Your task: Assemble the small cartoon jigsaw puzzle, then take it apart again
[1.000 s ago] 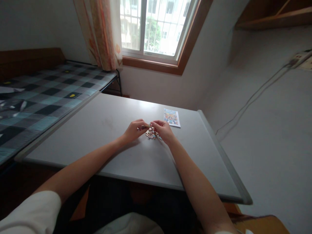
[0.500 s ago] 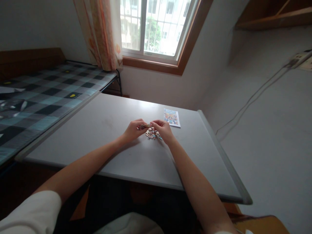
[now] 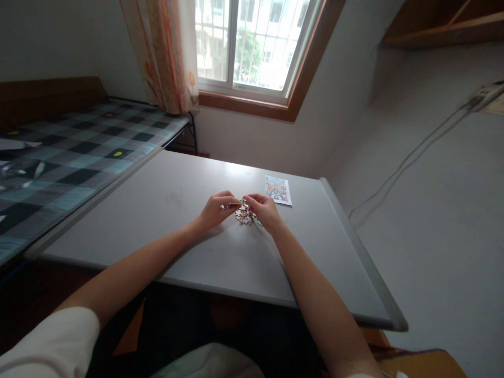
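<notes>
Gripping a small bunch of puzzle pieces (image 3: 228,206) between thumb and fingers, the left hand (image 3: 214,211) is best held low and steady, with only enough pressure to stop the bunch from slipping. The right hand (image 3: 266,211) has its thumb and fingers drawn together just beside the left fingertips; whether a piece sits between them is too small to tell. A light pinch by the rims would suit such thin card, since squeezing hard could bend the tabs. The loose pile (image 3: 244,217) lies under and between the hands, around the middle of the surface (image 3: 177,210), so lifting the wrists a little should avoid scattering it toward the near edge. The picture card (image 3: 277,190) lies flat near the far edge, toward the far right corner, where both sleeves and fingers leave it mostly in sight for comparing colours.
</notes>
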Tool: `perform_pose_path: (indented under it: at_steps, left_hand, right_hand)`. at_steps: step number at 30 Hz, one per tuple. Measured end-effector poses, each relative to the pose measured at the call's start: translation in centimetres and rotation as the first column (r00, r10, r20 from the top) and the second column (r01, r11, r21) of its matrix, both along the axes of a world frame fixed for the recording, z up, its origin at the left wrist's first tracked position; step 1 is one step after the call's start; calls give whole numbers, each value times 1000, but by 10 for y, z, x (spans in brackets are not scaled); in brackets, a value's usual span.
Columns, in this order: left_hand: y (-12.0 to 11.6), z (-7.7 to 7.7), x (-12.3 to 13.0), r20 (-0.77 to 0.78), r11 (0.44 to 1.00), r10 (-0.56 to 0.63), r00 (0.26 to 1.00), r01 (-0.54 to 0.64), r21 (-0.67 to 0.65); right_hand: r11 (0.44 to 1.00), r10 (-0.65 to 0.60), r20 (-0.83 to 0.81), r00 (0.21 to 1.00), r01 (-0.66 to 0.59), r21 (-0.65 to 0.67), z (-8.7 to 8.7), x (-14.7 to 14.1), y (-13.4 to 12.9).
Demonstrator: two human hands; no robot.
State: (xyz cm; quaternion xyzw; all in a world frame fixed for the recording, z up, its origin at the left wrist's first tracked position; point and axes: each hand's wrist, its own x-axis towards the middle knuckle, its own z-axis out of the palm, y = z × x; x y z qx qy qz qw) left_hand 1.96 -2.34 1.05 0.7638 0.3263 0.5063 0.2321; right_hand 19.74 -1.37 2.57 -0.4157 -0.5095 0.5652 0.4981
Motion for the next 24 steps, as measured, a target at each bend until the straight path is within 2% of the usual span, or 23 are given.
perform_pose_path:
  at_steps: [3, 7, 13, 19, 24]
  left_hand:
    - [-1, 0, -2, -64, 998, 31, 997, -27, 59]
    - [-2, 2, -2, -37, 994, 75, 997, -71, 83]
    - [-1, 3, 0, 38, 998, 62, 997, -63, 30]
    - [-1, 3, -1, 10, 999, 38, 999, -38, 34]
    - [-3, 5, 2, 38, 998, 59, 998, -59, -2]
  right_hand:
    - [1000, -8, 37, 999, 7, 18, 3, 0, -2]
    - [1000, 7, 73, 997, -9, 25, 6, -1, -3]
    - [998, 57, 35, 998, -57, -23, 2, 1, -1]
    - [995, 42, -41, 998, -45, -91, 4, 0, -2]
    - [999, -31, -43, 999, 29, -35, 4, 0, 0]
